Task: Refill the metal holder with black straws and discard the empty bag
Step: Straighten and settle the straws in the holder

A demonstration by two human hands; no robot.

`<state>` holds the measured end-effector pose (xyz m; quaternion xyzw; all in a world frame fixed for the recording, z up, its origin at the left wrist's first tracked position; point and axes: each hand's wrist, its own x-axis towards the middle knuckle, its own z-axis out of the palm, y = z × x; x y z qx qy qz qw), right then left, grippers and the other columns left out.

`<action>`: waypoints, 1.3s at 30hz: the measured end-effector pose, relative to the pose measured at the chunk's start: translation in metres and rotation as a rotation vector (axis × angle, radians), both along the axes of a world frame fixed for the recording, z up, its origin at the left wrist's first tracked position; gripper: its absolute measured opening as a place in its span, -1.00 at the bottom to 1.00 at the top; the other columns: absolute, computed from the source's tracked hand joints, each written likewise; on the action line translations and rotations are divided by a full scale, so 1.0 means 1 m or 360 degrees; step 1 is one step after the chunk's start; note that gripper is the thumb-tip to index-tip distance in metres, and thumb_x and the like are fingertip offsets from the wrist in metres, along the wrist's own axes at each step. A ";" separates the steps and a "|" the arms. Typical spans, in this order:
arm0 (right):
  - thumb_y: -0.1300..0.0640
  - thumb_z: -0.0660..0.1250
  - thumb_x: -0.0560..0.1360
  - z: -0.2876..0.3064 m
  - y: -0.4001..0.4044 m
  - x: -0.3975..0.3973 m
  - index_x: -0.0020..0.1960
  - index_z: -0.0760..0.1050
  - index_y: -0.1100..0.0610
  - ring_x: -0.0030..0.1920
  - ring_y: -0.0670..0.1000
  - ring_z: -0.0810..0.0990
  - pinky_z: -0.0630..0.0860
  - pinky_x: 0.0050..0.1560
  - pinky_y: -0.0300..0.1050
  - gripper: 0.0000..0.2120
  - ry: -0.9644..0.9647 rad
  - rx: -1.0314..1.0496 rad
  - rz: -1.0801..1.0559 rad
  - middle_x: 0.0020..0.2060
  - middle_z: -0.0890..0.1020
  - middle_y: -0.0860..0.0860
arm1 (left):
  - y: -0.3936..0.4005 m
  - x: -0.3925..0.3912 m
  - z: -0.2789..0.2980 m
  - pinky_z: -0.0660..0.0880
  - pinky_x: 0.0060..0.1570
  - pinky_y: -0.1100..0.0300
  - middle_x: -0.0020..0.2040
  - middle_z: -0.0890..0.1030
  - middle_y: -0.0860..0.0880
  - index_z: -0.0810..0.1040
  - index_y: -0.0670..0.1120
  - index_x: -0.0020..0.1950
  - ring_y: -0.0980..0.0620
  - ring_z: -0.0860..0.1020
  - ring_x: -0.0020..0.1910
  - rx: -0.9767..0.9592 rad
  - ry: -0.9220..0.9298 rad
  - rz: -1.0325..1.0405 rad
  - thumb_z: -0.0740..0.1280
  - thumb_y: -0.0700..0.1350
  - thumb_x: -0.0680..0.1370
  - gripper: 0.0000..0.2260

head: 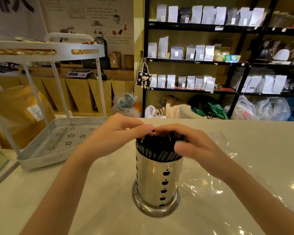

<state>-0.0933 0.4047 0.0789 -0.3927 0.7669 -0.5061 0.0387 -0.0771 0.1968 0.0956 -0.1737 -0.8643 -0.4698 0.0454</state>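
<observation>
Both hands, left [119, 133] and right [190, 145], rest half-curled on the black straws [157, 145] filling the metal holder [157, 180]; whether they pinch any, I cannot tell. I judge refilling nearly done; the bag [227, 167] beside my right hand, apparently empty, remains.

A single head-worn wide-angle view looks forward and down, close over the counter [92, 192], shelving [210, 61] beyond.

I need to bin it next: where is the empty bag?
The clear empty bag lies flat on the counter, right of the metal holder, under the right hand.

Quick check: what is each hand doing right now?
Left hand: fingers pinched on the straws.
Right hand: curled over the straws' tops; grip cannot be told.
</observation>
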 end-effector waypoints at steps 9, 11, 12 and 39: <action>-0.02 0.46 0.27 -0.002 -0.006 0.004 0.09 0.49 -0.22 0.01 -0.27 0.55 0.45 -0.06 -0.48 -0.59 0.0121 0.0146 -0.0118 -0.03 0.61 -0.27 | -0.006 0.005 0.007 0.46 -0.04 0.44 -0.08 0.69 0.14 0.66 0.06 -0.03 0.25 0.59 -0.04 -0.0081 -0.0049 -0.0035 0.20 0.08 0.43 -0.72; 0.01 0.44 0.31 -0.001 -0.008 0.003 0.09 0.53 -0.14 -0.04 -0.25 0.57 0.45 -0.11 -0.47 -0.64 0.0109 0.0111 -0.0120 -0.08 0.63 -0.24 | -0.008 0.005 0.008 0.49 -0.11 0.45 -0.10 0.69 0.13 0.65 0.04 -0.06 0.23 0.61 -0.07 -0.0003 -0.0034 -0.0001 0.26 -0.06 0.46 -0.82; 0.02 0.44 0.32 -0.001 -0.008 0.004 0.09 0.54 -0.11 -0.05 -0.25 0.58 0.45 -0.12 -0.47 -0.66 0.0103 0.0103 -0.0115 -0.09 0.64 -0.23 | -0.009 0.004 0.008 0.49 -0.15 0.46 -0.12 0.69 0.12 0.65 0.03 -0.08 0.21 0.62 -0.10 0.0039 -0.0008 0.0028 0.29 -0.12 0.46 -0.84; -0.20 0.45 0.13 -0.018 0.004 0.004 0.16 0.40 -0.36 0.29 -0.36 0.34 0.31 0.20 -0.46 -0.40 0.0095 0.0114 -0.0228 0.22 0.43 -0.41 | -0.015 0.015 0.013 0.36 -0.04 0.58 0.13 0.46 0.48 0.47 0.38 0.08 0.47 0.42 0.13 -0.0403 -0.0129 -0.0218 0.38 0.27 0.17 -0.53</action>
